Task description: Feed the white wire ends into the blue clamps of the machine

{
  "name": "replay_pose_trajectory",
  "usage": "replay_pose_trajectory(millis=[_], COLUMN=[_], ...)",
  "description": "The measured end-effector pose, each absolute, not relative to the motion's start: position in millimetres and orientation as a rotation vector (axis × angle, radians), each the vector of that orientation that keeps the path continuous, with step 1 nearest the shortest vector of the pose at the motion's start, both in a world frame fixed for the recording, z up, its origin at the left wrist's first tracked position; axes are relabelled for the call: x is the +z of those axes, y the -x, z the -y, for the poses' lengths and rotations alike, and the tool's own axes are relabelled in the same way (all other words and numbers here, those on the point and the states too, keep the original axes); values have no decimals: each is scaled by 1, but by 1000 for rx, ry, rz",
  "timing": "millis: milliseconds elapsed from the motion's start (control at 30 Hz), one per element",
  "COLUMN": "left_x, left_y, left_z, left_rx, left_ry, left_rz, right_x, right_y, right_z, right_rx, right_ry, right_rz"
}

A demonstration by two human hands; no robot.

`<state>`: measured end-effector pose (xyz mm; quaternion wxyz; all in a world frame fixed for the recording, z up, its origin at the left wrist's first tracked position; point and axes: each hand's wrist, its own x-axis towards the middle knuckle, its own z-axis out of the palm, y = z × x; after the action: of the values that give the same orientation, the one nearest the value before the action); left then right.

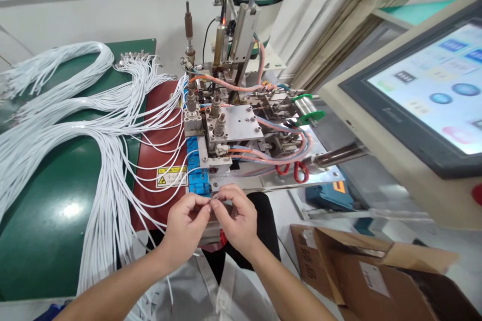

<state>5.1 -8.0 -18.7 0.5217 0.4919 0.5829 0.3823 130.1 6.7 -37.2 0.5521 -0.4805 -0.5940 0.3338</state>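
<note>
My left hand (186, 225) and my right hand (237, 218) meet fingertip to fingertip in front of the machine. Both are closed in a pinch on a thin wire end (215, 198), mostly hidden by the fingers. Just beyond them is a row of blue cable holders (198, 178) along the machine's left edge, with white cables (171, 203) running into it. To the left, a large bundle of white cables (109, 195) drapes over the table's front edge. The metal machine (241, 125) carries clamps, air hoses and pins.
A green-topped table (41, 246) lies left, with more cable bundles (71, 55) on it. The maroon plate (150, 180) bears a yellow warning label (171, 177). A solder wire spool (307, 109) sits on the machine's right. A touchscreen (437, 90) leans in at right above an open cardboard box (376, 276).
</note>
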Motion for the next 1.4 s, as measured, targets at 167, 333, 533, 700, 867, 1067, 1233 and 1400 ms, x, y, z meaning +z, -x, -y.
replay_pose_trajectory(millis=[167,333,533,700,867,1067,1233,1400], left_x=[-22,-21,-15,-11,-11,-18,-22,-22], left_y=[-6,-7,0,6,9,3,3,2], left_z=[10,11,5,1,-3,0,2,1], left_rx=[959,1004,976,871,645,832,863,866], left_ry=[-1139,-1104,-1510,-1806,-1814,-1477,-1388,-1384], left_rz=[-1424,-1420,-1517,-1442,-1409,-1546,-1531,-1538], right_x=[-37,-33,-23,-11,-13,-35,-38,-42], right_y=[-124,-121,-137,-155,-155,-125,-125,-128], right_z=[-1,-2,-15,-28,-27,-8,-7,-12], right_rx=[833,724,856,1027,1029,1083,1130,1333], right_ry=[1192,1201,1180,1182,1081,1244,1245,1234], right_rz=[1296,1386,1643,1921,1972,1284,1264,1009])
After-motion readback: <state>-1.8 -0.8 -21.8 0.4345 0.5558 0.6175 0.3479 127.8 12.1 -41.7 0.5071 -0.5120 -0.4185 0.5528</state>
